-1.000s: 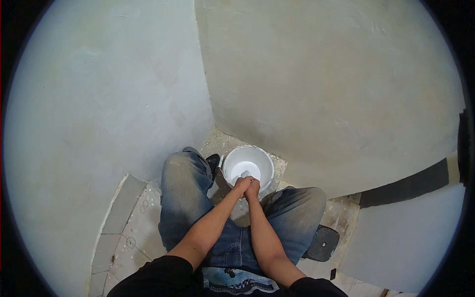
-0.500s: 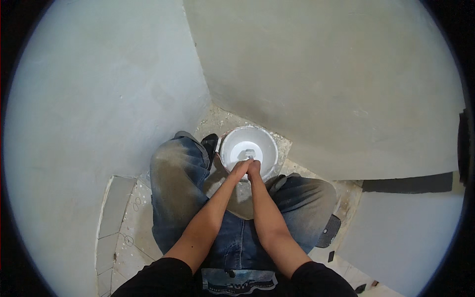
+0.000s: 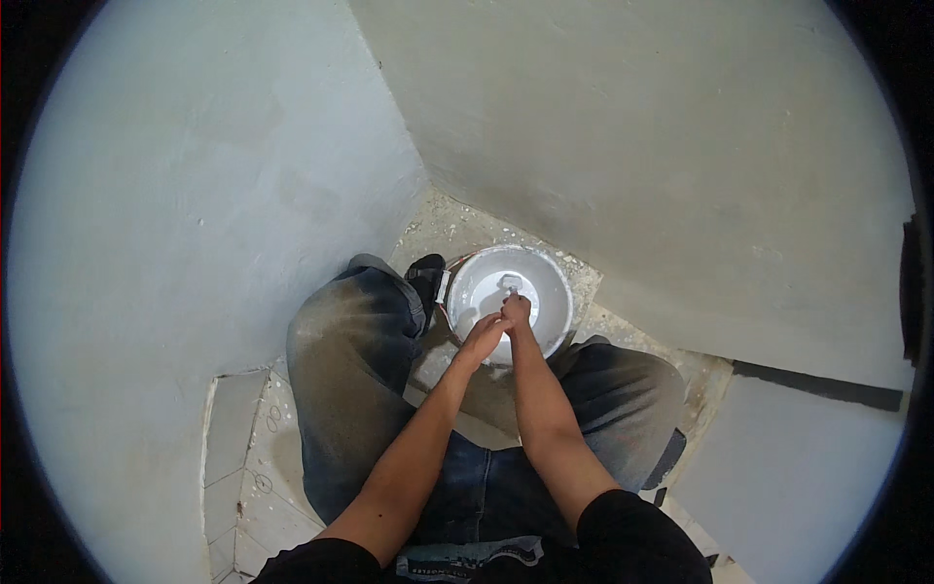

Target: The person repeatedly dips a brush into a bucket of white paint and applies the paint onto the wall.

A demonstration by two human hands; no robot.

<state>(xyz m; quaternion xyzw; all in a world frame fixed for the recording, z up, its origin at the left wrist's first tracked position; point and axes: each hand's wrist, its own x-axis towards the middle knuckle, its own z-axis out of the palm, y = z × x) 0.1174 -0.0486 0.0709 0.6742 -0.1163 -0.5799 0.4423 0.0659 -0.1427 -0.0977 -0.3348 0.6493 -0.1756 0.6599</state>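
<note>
Between my knees stands a round white bucket, its inside coated with white material. My right hand is closed over the bucket's opening, round the handle of a tool with a whitish, coated head. The tool's head points away from me, inside the bucket; its exact kind is hard to make out. My left hand is just behind, over the near rim, its fingers bent in against my right hand. What those fingers grip is hidden.
Two plastered walls meet in a corner beyond the bucket, the left wall and the right wall. White specks lie on the floor. My bent legs in dusty jeans flank the bucket. Pale tiles lie at lower left.
My right hand has moved forward and slightly right, deeper over the bucket, while my left hand now sits behind it. The whole view has shifted a little, with the bucket further right.
</note>
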